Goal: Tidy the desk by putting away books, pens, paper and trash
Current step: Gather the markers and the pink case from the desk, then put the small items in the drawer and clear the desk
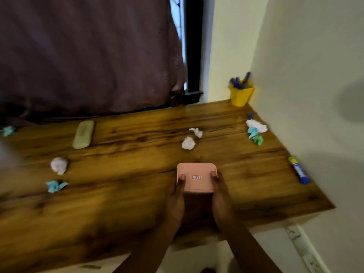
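Both hands hold a small pink square container point(197, 177) with a red-framed sticker, just above the wooden desk point(128, 203). My left hand point(177, 194) grips its left side, thumb on the rim. My right hand point(219, 192) grips its right side the same way. Crumpled paper lies scattered: a white ball point(59, 165) and a blue one point(56, 186) at the left, two white ones point(189, 143) in the middle, and a white, blue and green cluster point(256, 130) by the right wall. A blue glue stick point(299, 170) lies at the right edge.
A yellow cup point(241, 94) of purple pens stands in the far right corner. A pale green case point(83, 134) lies at the back left, with another blue paper scrap point(7, 131) at the far left. A purple curtain point(88, 56) hangs behind the desk; a white wall bounds the right.
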Motion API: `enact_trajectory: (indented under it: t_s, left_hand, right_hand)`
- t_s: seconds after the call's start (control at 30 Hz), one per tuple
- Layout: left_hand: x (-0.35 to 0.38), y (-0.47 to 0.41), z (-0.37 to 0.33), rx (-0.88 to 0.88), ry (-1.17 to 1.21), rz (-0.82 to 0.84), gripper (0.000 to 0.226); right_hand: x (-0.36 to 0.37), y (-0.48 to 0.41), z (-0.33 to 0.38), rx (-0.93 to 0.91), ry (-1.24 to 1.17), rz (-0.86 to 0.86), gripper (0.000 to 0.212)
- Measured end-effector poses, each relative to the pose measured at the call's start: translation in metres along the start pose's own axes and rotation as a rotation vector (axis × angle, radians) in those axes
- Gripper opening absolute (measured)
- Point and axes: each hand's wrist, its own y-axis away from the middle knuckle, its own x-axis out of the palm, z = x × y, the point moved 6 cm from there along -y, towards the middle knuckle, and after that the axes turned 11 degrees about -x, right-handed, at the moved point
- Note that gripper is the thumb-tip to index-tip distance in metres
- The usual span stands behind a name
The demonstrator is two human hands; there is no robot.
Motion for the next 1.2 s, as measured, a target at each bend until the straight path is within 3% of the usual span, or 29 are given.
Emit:
enact_trajectory:
  t_s: [0.23, 0.37, 0.5, 0.6, 0.7, 0.83, 0.97, 1.07, 1.13, 1.2]
  left_hand:
    - [-0.128, 0.012, 0.009, -0.035, 0.151, -0.076, 0.033]
    - [-0.214, 0.012, 0.007, -0.061, 0.198, -0.190, 0.031]
    - [-0.313, -0.004, -0.003, 0.009, 0.252, -0.255, 0.037]
    - [-0.385, -0.021, -0.013, 0.071, 0.283, -0.252, 0.025]
    - [-0.453, -0.043, -0.035, 0.114, 0.287, -0.258, 0.016]
    - [-0.526, -0.074, -0.055, 0.160, 0.187, -0.211, 0.026]
    - [-0.560, -0.094, -0.048, 0.025, 0.135, -0.130, 0.036]
    - [-0.571, -0.097, -0.039, -0.027, 0.169, -0.081, 0.048]
    - [-0.582, -0.091, -0.030, -0.001, 0.209, -0.079, 0.060]
    - [-0.594, -0.074, -0.014, 0.024, 0.224, -0.097, 0.057]
  right_hand:
    - [0.104, 0.071, -0.037, 0.147, -0.011, 0.046, 0.045]
    - [0.180, 0.111, -0.056, 0.243, 0.037, 0.172, 0.046]
    - [0.275, 0.144, -0.067, 0.180, 0.217, 0.310, 0.055]
    - [0.347, 0.169, -0.070, 0.096, 0.157, 0.377, 0.038]
    - [0.419, 0.183, -0.082, 0.093, 0.098, 0.379, 0.042]
    - [0.495, 0.199, -0.108, 0.129, 0.122, 0.333, 0.045]
    - [0.526, 0.207, -0.123, 0.151, 0.184, 0.299, 0.048]
    - [0.528, 0.219, -0.117, 0.079, 0.120, 0.265, 0.032]
    - [0.519, 0.230, -0.119, -0.003, 0.102, 0.190, 0.041]
    - [0.500, 0.245, -0.131, -0.068, 0.128, 0.083, 0.050]
